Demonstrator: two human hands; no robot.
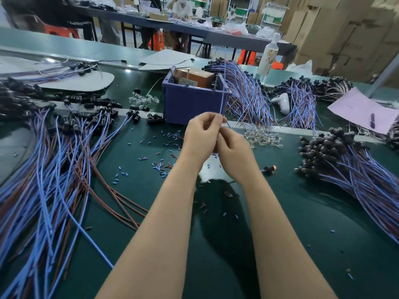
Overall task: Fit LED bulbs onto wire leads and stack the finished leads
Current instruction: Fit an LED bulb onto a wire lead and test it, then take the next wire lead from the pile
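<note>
My left hand point(201, 131) and my right hand point(234, 151) meet above the green table, just in front of the purple box point(190, 104). Both pinch a blue wire lead point(222, 93) that rises straight up from my fingers. Whether a bulb is between my fingers is hidden. Clear LED bulbs point(262, 137) lie in a small heap just right of my hands. A second heap of clear bulbs point(142, 100) lies left of the box. Leads with black sockets fan out in a big pile on the left point(54, 169) and another pile on the right point(345, 160).
Small blue and brown sleeve offcuts point(159, 165) litter the table under my hands. More wire bundles point(248, 93) lie behind the box. A white bottle point(267, 55), a pink sheet point(364, 113) and a white tool point(282, 102) sit at the back right. People work at a far table.
</note>
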